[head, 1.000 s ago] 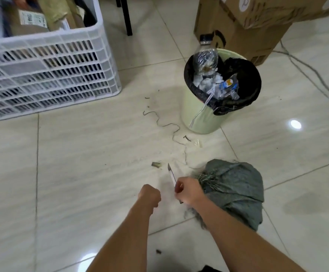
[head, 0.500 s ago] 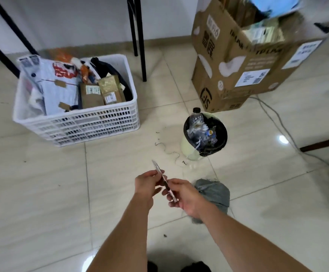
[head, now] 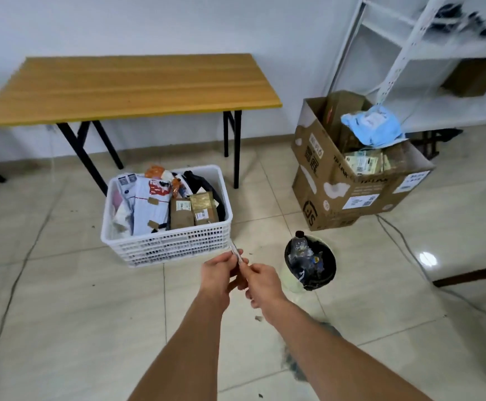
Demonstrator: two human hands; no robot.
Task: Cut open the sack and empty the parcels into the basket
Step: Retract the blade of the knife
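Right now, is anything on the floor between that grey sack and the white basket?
Nothing visible blocks it. The sack lies low beside the forearms; bare tile reaches the basket. The bin stands off right.

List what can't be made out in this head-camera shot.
- Sack: mostly hidden under the right forearm; cut or not, unclear.
- Knife: blurred, half covered by left hand and right hand; blade state unclear.
- Basket: lower parcels buried.
- Box labels: too small to read.

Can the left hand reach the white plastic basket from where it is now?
Probably yes. The left hand is raised just in front of the white plastic basket, nothing between, but it grips the small knife.
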